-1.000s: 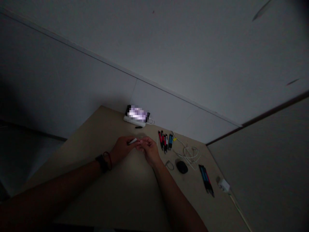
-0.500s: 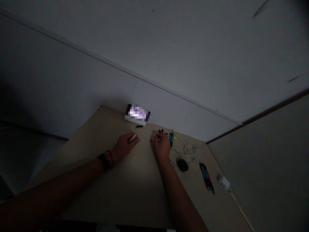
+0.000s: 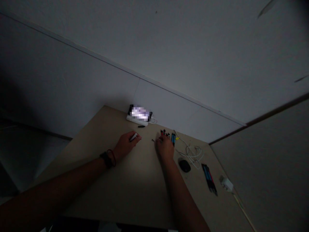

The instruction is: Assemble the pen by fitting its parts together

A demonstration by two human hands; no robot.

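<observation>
The scene is dim. My left hand [image 3: 126, 143] rests on the beige table [image 3: 135, 187] with its fingers curled round a short white pen part [image 3: 133, 137]. My right hand [image 3: 165, 146] lies further right, over a row of red, black and blue pens [image 3: 169, 135], covering their near ends. Its fingers bend down onto the pens; what they grip is hidden. A tiny dark piece [image 3: 153, 140] lies on the table just left of that hand.
A white power strip with a lit phone [image 3: 140, 115] sits at the table's back edge, a small black cap [image 3: 141, 126] in front of it. To the right lie a white cable [image 3: 193, 152], a black mouse [image 3: 184, 165], more pens [image 3: 209, 183] and a white charger [image 3: 226, 184].
My hands were together over the white part. The right hand has drawn away to the right and settled on the row of pens. The left hand stayed, still holding the part.
</observation>
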